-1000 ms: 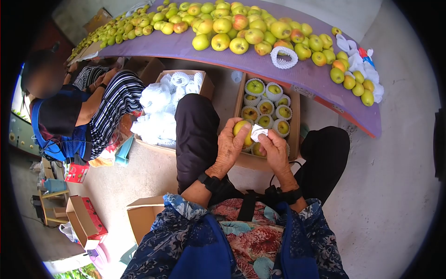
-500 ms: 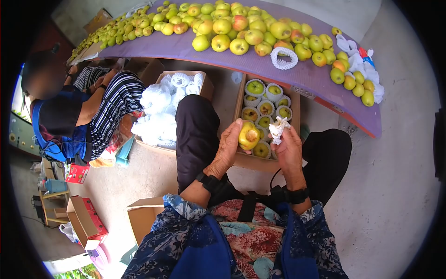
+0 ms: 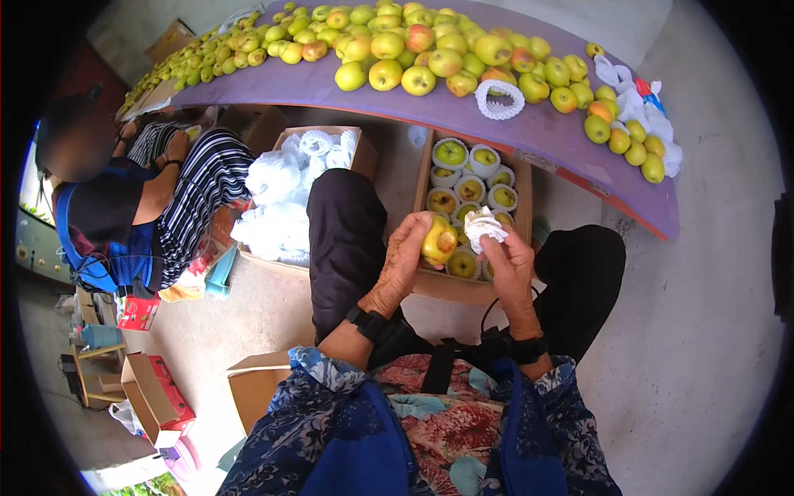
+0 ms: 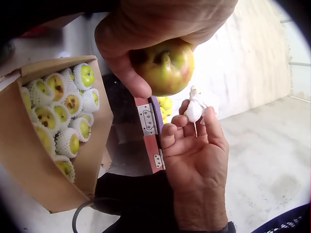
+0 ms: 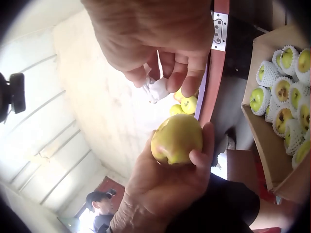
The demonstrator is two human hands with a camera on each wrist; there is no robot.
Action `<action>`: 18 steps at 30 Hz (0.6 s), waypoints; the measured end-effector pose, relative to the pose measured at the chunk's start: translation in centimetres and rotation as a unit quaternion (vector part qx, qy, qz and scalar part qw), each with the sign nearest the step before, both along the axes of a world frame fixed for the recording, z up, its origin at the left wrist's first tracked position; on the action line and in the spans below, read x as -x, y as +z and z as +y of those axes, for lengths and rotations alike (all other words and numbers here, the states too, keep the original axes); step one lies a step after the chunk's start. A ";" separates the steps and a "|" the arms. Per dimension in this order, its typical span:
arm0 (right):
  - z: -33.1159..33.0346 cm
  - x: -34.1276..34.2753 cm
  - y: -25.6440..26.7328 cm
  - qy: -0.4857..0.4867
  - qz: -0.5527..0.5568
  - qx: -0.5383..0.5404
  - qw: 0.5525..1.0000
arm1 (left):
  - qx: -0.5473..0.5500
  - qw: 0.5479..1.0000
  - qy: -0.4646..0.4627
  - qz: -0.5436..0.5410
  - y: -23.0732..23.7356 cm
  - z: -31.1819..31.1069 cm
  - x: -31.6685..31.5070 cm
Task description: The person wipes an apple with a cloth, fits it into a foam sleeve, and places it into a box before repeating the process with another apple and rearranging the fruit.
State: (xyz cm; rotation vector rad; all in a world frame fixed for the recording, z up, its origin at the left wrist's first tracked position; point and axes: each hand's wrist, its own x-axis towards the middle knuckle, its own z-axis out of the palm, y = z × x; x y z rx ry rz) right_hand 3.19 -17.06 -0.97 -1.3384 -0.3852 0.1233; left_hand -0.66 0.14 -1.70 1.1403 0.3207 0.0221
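My left hand (image 3: 403, 256) grips a yellow-green apple (image 3: 438, 240) that has a brownish patch on the side facing right. Just to its right, my right hand (image 3: 514, 269) pinches a crumpled white tissue (image 3: 485, 227) between thumb and fingertips. From the left wrist, the apple's stem end shows, and the tissue (image 4: 194, 109) stands up out of the right fingers, a small gap from the fruit. In the right wrist view the apple (image 5: 177, 141) sits in the left palm, with the tissue above it.
Below the hands stands a cardboard box (image 3: 526, 178) of apples in white foam nets. A purple-topped table (image 3: 562, 153) holds many loose apples and a foam net ring (image 3: 499, 100). Left are a box of foam nets (image 3: 281, 186) and a seated person (image 3: 141, 190).
A second ago the tissue was against the apple. The right hand drew it away to the right, baring the brownish patch, and it is now a little nearer the apple again.
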 end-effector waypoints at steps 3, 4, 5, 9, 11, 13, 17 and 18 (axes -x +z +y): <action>-0.2 0.1 0.6 -0.006 -0.099 0.114 0.989 | -0.028 0.999 -0.010 0.031 0.6 -0.1 0.1; -0.2 0.1 0.8 -0.007 -0.136 0.163 0.977 | -0.032 0.999 -0.018 0.039 0.4 0.0 0.1; -0.1 0.1 0.9 -0.005 -0.147 0.175 0.974 | -0.036 0.998 -0.026 0.048 0.3 0.1 0.0; 0.1 0.4 1.3 0.018 -0.193 0.232 0.953 | -0.030 0.998 -0.028 0.045 0.2 0.0 -0.1; 0.3 0.3 1.2 0.021 -0.197 0.236 0.951 | -0.022 0.999 -0.015 0.036 0.3 -0.2 0.0; 0.2 0.3 1.3 0.034 -0.191 0.240 0.951 | -0.034 0.999 -0.012 0.041 0.1 -0.1 0.0; 0.3 0.1 1.0 0.051 -0.221 0.281 0.933 | -0.045 0.998 0.003 0.035 -0.2 0.0 -0.1; 0.4 0.2 1.1 0.046 -0.214 0.284 0.934 | -0.050 0.998 0.002 0.036 -0.3 0.0 -0.1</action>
